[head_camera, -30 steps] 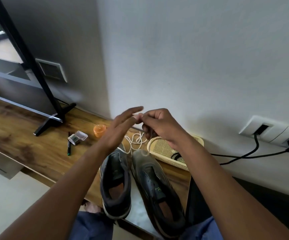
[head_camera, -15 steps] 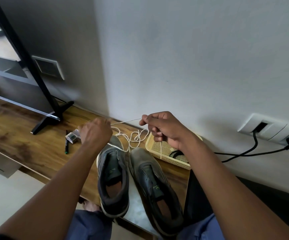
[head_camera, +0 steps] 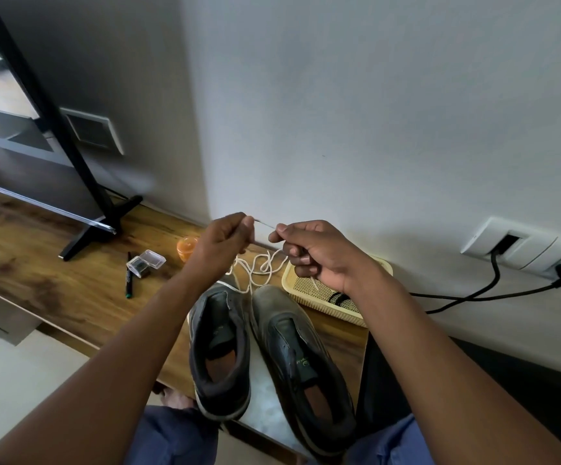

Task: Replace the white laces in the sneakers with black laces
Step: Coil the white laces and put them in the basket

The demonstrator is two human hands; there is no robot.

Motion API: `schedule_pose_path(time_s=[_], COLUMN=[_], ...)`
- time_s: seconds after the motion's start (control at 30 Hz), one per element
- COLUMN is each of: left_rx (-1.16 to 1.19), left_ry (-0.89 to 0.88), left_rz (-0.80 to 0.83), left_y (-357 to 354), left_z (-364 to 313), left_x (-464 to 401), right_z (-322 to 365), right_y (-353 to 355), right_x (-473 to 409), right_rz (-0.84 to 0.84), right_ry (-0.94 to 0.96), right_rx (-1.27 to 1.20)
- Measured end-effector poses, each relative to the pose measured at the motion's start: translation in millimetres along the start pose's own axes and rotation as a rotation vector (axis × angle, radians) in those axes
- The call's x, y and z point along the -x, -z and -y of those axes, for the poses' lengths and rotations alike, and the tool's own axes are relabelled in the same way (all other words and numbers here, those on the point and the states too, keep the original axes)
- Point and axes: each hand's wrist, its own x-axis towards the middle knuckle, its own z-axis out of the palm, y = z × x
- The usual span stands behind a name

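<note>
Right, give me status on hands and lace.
Left hand and right hand both pinch the white lace, short span taut between them. Rest of it loops above the sneakers. Nothing in the way.

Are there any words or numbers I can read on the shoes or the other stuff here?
None can be read.
Right sneaker: a small green mark and tiny lettering on the tongue, too small and blurred to read.
Left sneaker: a faint mark on the tongue, too blurred to read.
Pen: no print that shows.
Clear plastic case and orange cup: no label in view.
</note>
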Motion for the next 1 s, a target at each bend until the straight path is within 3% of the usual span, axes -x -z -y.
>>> schedule_pose_path(time_s=[0.13,0.3,0.43,0.5,0.6,0.67,0.77,0.87,1.0], left_rx=[-0.208,-0.513,-0.709,-0.748,-0.674,-0.591,-0.422,-0.344,-0.355], left_ry=[0.124,0.160,0.078,-0.045,-0.216,-0.271,-0.209,-0.097,0.016], left_rz=[-0.106,0.014,0.268,0.387,0.459,0.420,0.275,0.106,-0.043], left_y=[5.1,-9.0,-35.0,-48.3,-54.6,-49.0,-31.7,-13.5,-0.3], left_z=[11.4,11.2,-4.3,-16.1,-26.2,-30.1,-35.8,-36.5,-20.8], left_x=[2.1,12.0,20.6,25.2,27.3,25.5,21.4,17.3,14.0], right_z=[1.2,6.9,8.6,4.3,-6.7,-12.6,-17.2,-19.6,-18.3], right_y=[-0.4,-1.6,-2.3,0.8,6.0,7.1,3.3,-4.5,-9.9], right_x=[2.1,-2.3,-12.5,-16.9,-21.5,-22.6,-21.2,-16.6,-12.8], right_rz=[0.080,0.144,0.020,-0.053,-0.215,-0.312,-0.273,-0.161,-0.014], right_ry=[-0.041,0.035,0.156,0.205,0.273,0.312,0.290,0.196,0.085], right_rx=[-0.020,-0.287,-0.523,-0.573,-0.321,-0.020,0.240,0.339,0.241])
